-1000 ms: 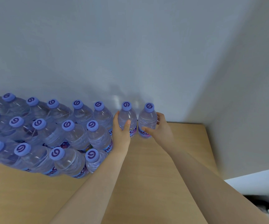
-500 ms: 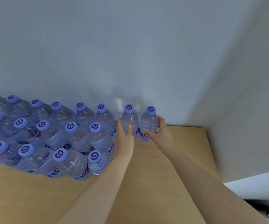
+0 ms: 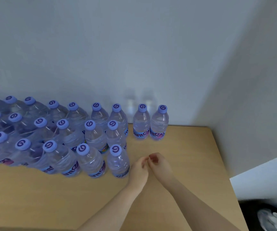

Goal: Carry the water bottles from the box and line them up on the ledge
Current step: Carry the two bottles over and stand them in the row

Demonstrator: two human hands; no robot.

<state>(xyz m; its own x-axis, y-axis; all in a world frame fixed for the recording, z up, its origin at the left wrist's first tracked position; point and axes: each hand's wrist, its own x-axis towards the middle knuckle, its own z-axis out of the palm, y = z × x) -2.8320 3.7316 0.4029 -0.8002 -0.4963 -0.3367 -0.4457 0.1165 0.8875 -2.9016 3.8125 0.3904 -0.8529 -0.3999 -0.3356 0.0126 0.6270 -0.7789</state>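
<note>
Two clear water bottles with purple caps, one (image 3: pixel 141 124) beside the other (image 3: pixel 159 125), stand upright at the back of the wooden ledge (image 3: pixel 184 155), against the wall. Left of them several more bottles (image 3: pixel 91 135) stand in three rows. My left hand (image 3: pixel 138 169) and my right hand (image 3: pixel 159 164) hover close together over the ledge, in front of the two bottles and apart from them. Both hands hold nothing, with fingers loosely curled. The box is out of view.
A grey wall runs behind the ledge and meets a side wall (image 3: pixel 251 97) at the right corner. The ledge's right edge drops off to a dark area with a pale crumpled object (image 3: pixel 271 219) at the bottom right.
Both hands let go of the two rightmost bottles and drew back toward me. The bottles stay upright by the wall. The view has shifted slightly.
</note>
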